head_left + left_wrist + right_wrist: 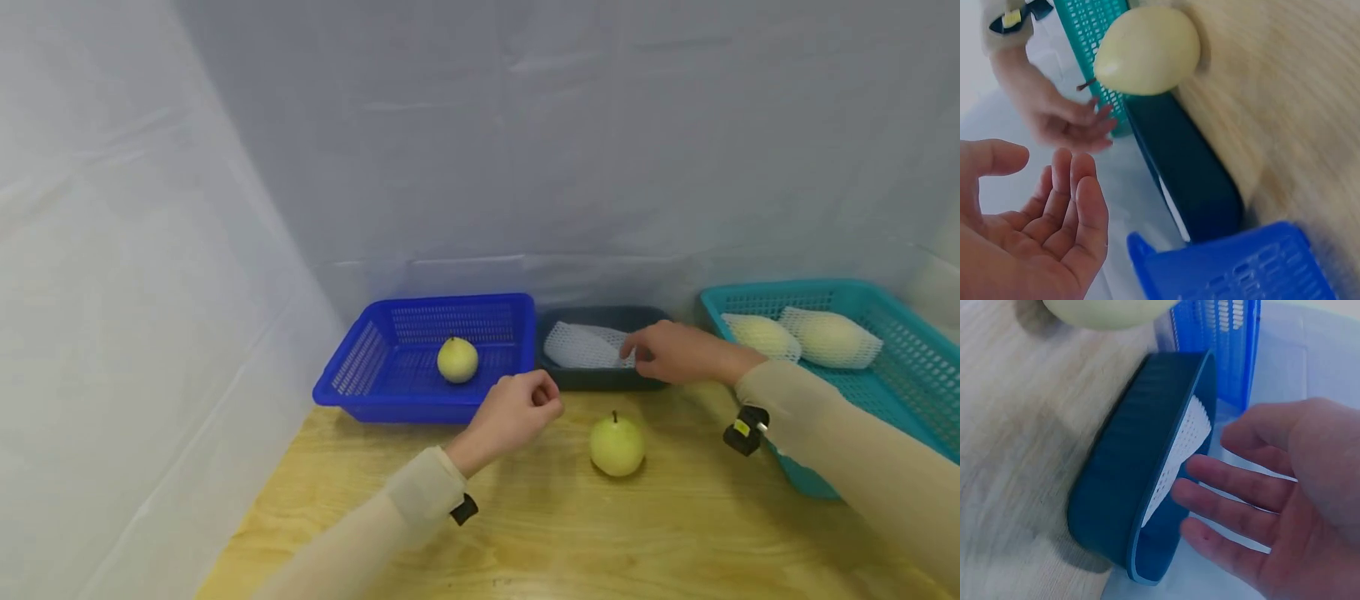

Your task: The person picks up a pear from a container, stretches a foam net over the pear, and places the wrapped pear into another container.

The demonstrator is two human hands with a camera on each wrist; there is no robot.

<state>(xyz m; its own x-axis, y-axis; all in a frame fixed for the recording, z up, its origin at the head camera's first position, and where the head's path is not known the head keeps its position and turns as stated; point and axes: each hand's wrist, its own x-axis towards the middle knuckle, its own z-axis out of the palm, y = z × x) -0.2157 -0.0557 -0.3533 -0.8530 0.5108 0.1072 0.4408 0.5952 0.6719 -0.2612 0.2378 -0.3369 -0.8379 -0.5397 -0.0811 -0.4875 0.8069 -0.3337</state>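
My right hand (pixel 675 352) is over the dark green oval bin (pixel 607 381), fingers loosely bent and pointing down at the white foam net sleeves (pixel 588 346) inside. In the right wrist view the fingertips (pixel 1194 487) hover at the bin's opening beside a net sleeve (pixel 1179 450), nothing held. My left hand (pixel 517 412) hangs above the table near the blue basket's front right corner, empty, its fingers softly curled with a gap to the thumb in the left wrist view. A bare yellow-green pear (pixel 617 447) stands stem-up on the table between the hands.
On the left, a blue basket (pixel 420 412) holds one bare pear (pixel 457 360). At right stands a teal basket (pixel 892 408) with two pears (pixel 828 337) in foam nets. Grey-white sheeting (pixel 480 167) rises behind the wooden table (pixel 525 533) and along its left side.
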